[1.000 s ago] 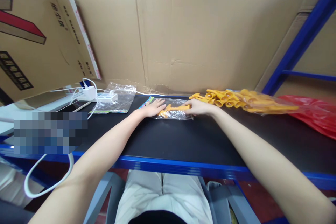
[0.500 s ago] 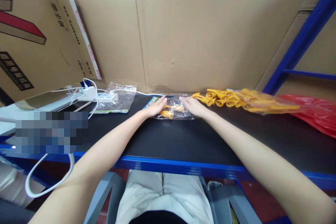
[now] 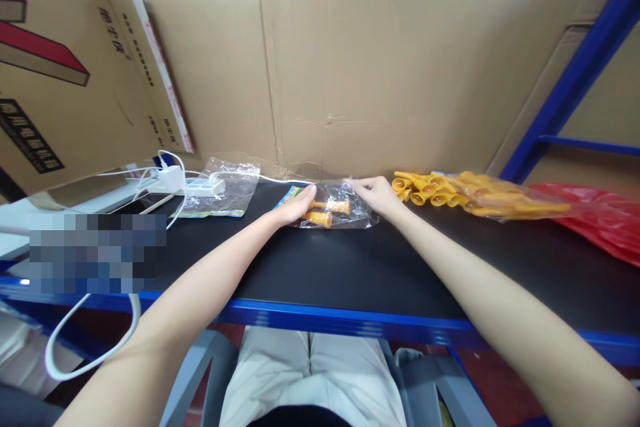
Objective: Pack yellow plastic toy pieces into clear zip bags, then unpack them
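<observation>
A clear plastic bag (image 3: 359,215) with a colourful printed end (image 3: 287,195) lies on the black tabletop in front of me. Inside it are orange-yellow plastic pieces (image 3: 320,219) with flared, cup-like ends. My left hand (image 3: 295,208) holds the bag at its printed left end, thumb on top and the other fingers mostly hidden. At the opposite end, my right hand (image 3: 381,195) has its fingers bent and pinched on the bag's far right edge. Just right of that hand is a pile of similar orange-yellow pieces (image 3: 440,190), partly under clear plastic.
A red plastic bag (image 3: 590,217) lies at the far right. To the left are another clear bag (image 3: 240,190), a white power strip (image 3: 203,187) and white cables. Cardboard (image 3: 400,67) walls the back, and a blue metal edge (image 3: 320,315) runs along the front.
My right hand has gone from lying flat on the bag to bent, pinching fingers, slightly farther right. More of the orange-yellow pieces shows. The left hand has hardly moved.
</observation>
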A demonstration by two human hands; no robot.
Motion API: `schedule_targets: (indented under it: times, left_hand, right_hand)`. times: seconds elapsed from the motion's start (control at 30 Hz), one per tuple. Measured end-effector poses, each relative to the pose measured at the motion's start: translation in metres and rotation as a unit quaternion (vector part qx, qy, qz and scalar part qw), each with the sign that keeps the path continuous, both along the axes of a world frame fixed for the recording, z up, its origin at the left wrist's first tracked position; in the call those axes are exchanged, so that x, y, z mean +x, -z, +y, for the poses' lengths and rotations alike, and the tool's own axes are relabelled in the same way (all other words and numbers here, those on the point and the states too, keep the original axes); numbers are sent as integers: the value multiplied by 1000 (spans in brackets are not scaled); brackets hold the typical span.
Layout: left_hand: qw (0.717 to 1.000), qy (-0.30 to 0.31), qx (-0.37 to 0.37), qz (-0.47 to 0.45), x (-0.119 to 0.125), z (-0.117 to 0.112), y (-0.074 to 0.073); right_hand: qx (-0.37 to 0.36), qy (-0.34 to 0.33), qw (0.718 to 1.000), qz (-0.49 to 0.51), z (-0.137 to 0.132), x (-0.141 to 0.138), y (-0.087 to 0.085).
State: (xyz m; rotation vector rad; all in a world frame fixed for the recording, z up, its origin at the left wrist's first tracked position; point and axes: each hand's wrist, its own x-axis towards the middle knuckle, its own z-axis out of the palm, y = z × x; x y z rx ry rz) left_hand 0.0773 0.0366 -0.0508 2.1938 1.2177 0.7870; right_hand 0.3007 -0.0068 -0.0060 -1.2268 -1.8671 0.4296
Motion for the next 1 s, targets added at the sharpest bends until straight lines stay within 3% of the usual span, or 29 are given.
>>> schedule_targets:
  times: [0.1,0.17,0.27,0.4,0.53,0.67,1.0]
  left_hand:
    - [1000,-12,-9,18,0,-2,-1]
    - [999,-19,-15,29,0,-3,-2]
    - [999,-25,-13,43,1,-4,-3]
    - [998,-25,-5,49,1,-3,-4]
    - [999,-22,-7,44,0,-3,-3]
    - [999,-23,-16,46,0,-3,-2]
    - [997,-29,-12,65,0,-5,-2]
  right_hand:
    - [-132,-37,991,-6,0,3,-1]
    - [-172,-86,981,-30,-1,3,0]
    - [-151,-113,982,-22,-2,-2,5]
    - [-109,-75,987,92,3,-8,10]
    - [-173,-71,959,213,8,-4,7]
    - [-253,-108,931,241,7,3,1]
    - [-263,-7,926,271,8,1,3]
